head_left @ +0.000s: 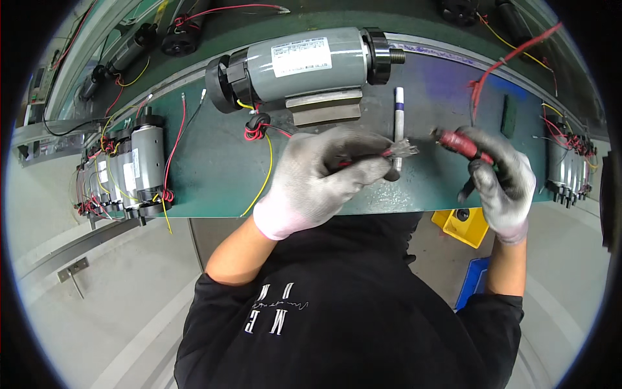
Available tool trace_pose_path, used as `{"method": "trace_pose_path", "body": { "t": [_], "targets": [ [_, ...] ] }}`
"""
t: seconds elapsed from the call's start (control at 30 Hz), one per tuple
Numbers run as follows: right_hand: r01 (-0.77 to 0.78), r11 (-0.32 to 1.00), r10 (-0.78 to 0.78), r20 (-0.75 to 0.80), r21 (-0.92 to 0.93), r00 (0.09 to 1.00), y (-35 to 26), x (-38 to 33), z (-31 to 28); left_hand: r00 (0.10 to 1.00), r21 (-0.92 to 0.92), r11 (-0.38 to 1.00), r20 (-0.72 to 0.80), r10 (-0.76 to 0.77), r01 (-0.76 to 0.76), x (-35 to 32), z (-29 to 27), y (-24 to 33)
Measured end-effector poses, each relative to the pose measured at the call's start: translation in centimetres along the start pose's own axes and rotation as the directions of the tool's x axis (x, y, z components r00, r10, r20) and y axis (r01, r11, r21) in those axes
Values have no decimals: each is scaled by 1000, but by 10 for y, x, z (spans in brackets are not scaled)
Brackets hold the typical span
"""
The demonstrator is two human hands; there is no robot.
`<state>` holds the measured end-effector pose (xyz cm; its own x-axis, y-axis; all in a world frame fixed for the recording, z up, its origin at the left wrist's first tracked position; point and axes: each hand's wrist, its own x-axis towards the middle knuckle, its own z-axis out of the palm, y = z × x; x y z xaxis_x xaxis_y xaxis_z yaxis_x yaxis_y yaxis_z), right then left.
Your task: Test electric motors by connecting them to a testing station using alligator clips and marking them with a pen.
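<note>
My left hand (324,175), in a grey glove, pinches a red wire (387,153) whose bare metal strands fan out at its tip. The wire runs back to a large grey motor (304,65) lying on the green bench (214,168) just beyond my hands. My right hand (502,178), also gloved, grips a red-handled tool (463,144) a short way to the right of the wire's end. A white marker pen (398,123) lies on the bench between the two hands.
Several smaller grey motors (129,168) with red and yellow leads stand at the bench's left end, and more (570,168) at its right end. A yellow bin (463,225) and a blue crate (473,279) sit on the floor below. Black motors (129,48) lie on the far conveyor.
</note>
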<state>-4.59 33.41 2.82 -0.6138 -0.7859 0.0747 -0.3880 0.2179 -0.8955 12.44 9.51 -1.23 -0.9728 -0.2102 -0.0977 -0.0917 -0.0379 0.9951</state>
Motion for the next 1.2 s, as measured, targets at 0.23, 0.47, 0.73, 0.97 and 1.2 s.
{"method": "trace_pose_path", "body": {
  "t": [0.23,0.47,0.73,0.97,1.2],
  "targets": [
    [245,960,-243,32,-137,969,-22,6,9,969,3,976,-117,216,-218,-8,3,-1],
    [228,948,-212,91,-224,973,-32,8,3,933,168,930,-95,346,-328,-9,-3,6],
    [223,940,-195,129,-258,972,-39,7,0,916,220,903,-77,394,-370,-10,-3,2],
    [301,911,-281,113,-280,953,-34,6,1,923,328,880,-55,382,-345,-11,-2,0],
    [420,861,-397,138,-288,907,-25,14,-7,917,394,839,31,397,-376,-3,3,6]
  ]
}}
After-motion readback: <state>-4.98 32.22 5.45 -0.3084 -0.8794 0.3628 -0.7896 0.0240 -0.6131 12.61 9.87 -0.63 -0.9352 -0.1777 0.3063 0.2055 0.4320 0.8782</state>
